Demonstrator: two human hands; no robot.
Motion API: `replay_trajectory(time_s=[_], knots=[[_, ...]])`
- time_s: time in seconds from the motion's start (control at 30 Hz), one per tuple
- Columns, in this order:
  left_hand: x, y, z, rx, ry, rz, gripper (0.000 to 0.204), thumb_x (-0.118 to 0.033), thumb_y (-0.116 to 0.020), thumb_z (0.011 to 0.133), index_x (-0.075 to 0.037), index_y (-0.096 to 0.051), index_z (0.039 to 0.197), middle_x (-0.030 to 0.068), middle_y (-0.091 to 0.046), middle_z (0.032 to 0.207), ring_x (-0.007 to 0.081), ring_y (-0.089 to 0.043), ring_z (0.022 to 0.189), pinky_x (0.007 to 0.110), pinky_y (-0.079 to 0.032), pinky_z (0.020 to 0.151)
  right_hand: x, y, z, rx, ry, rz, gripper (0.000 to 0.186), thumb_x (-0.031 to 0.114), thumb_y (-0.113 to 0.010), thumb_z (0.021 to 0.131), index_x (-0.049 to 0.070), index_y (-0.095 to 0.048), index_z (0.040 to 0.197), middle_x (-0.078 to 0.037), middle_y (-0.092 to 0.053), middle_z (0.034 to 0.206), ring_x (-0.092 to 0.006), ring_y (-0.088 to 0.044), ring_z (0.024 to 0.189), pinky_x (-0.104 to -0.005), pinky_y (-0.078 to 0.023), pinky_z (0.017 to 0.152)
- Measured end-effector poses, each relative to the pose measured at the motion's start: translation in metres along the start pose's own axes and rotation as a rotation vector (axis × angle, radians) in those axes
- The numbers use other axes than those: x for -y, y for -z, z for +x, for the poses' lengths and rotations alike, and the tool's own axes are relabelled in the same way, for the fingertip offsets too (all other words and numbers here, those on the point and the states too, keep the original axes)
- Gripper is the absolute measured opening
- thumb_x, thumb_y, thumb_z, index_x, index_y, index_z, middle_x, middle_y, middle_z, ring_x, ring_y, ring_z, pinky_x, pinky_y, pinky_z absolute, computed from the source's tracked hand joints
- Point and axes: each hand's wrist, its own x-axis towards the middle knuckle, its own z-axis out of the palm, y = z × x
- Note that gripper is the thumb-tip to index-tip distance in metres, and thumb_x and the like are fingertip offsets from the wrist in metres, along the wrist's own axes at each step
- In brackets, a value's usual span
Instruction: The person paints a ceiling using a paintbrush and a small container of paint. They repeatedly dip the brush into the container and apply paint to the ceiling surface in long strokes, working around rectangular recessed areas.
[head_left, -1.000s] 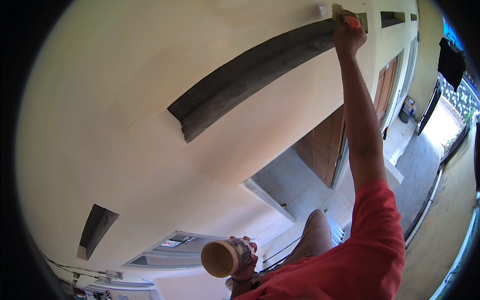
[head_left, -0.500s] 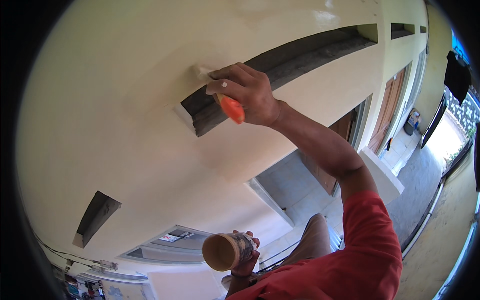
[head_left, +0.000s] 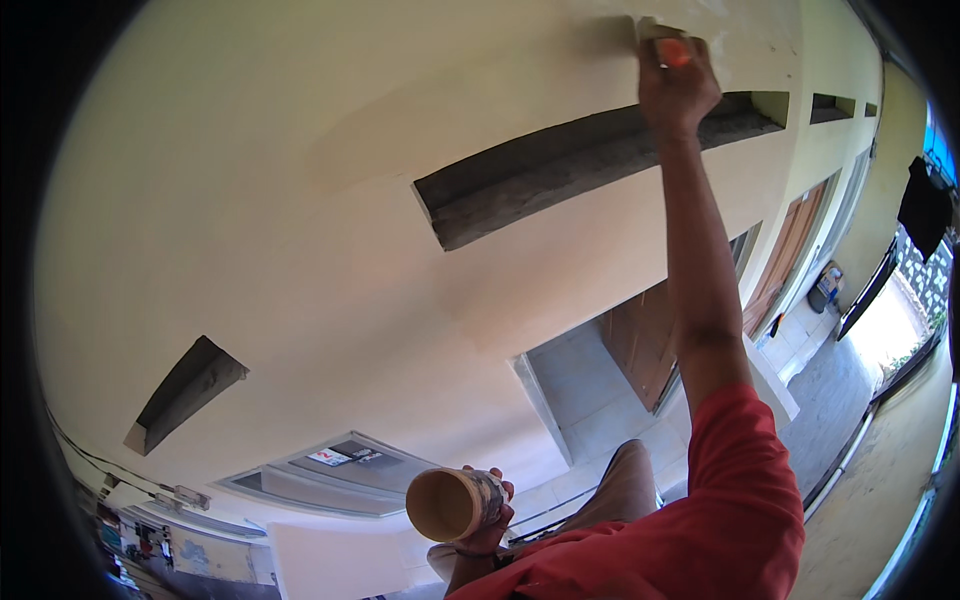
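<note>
My right hand (head_left: 680, 90) is raised high on the pale wall (head_left: 320, 250), closed on a paintbrush (head_left: 672, 52) with an orange handle. The brush's head is at the wall just above a long dark recessed opening (head_left: 520, 170). Low in the view, my left hand (head_left: 488, 530) grips a cylindrical tan container (head_left: 440, 500) with a smeared outside and its open mouth toward the camera.
A smaller recess (head_left: 185, 395) and cables (head_left: 110, 465) are at left. Below are a window (head_left: 330, 475) and an open doorway (head_left: 570, 370) with a wooden door (head_left: 635, 345). A walkway (head_left: 830, 390), another door (head_left: 790, 240) and hanging dark cloth (head_left: 920, 205) lie at right.
My right hand with the brush swept down-left to the recess's left end, then returned up and right. My left hand holds the container in nearly the same place. The view has shifted slightly.
</note>
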Motion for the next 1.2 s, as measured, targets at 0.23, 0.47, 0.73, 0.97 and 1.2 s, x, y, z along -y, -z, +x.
replay_trajectory(time_s=[0.23,0.47,0.73,0.97,1.2], knots=[[0.005,-0.005,0.004,0.021,-0.013,-0.023,0.061,-0.051,-0.073,0.100,-0.028,-0.059,0.155,0.0166,-0.047,0.160,0.0419,-0.041,0.147,0.059,-0.054,0.109,0.189,-0.084,-0.098,0.349,0.497,0.056,0.032,0.007,-0.085,0.072,0.020,-0.080,0.101,-0.003,-0.066,0.097,-0.0254,-0.067,0.080,-0.0365,-0.060,0.066],[0.002,-0.005,0.006,0.064,0.004,-0.013,0.061,-0.049,-0.072,0.100,-0.027,-0.058,0.156,0.0154,-0.045,0.160,0.0394,-0.040,0.148,0.058,-0.053,0.110,0.176,-0.087,-0.069,0.402,-0.298,0.745,0.018,0.002,-0.085,0.086,0.004,-0.078,0.102,-0.005,-0.078,0.100,-0.0150,-0.073,0.086,-0.0306,-0.059,0.072],[0.003,-0.004,0.001,0.017,-0.021,-0.061,0.060,-0.050,-0.072,0.101,-0.025,-0.059,0.154,0.0174,-0.045,0.160,0.0399,-0.041,0.147,0.061,-0.053,0.108,-0.012,-0.017,0.028,-0.001,-0.437,0.586,0.032,0.002,-0.090,0.080,-0.009,-0.078,0.107,-0.013,-0.079,0.096,-0.0210,-0.075,0.081,-0.0334,-0.063,0.074],[-0.001,0.006,0.004,0.028,-0.014,-0.083,0.059,-0.051,-0.071,0.102,-0.025,-0.060,0.153,0.0177,-0.045,0.159,0.0410,-0.042,0.147,0.063,-0.053,0.108,0.015,-0.007,0.042,-0.039,-0.031,-0.207,0.027,0.022,-0.089,0.085,0.004,-0.082,0.104,-0.005,-0.082,0.093,-0.0178,-0.077,0.082,-0.0328,-0.063,0.082],[0.000,0.005,0.003,0.053,-0.043,-0.059,0.056,-0.054,-0.066,0.104,-0.027,-0.061,0.153,0.0193,-0.048,0.157,0.0432,-0.043,0.145,0.063,-0.054,0.106,0.178,-0.130,-0.057,0.042,0.505,-0.076,0.024,0.011,-0.082,0.068,0.021,-0.078,0.089,-0.002,-0.059,0.080,-0.0214,-0.063,0.065,-0.0362,-0.053,0.054]])
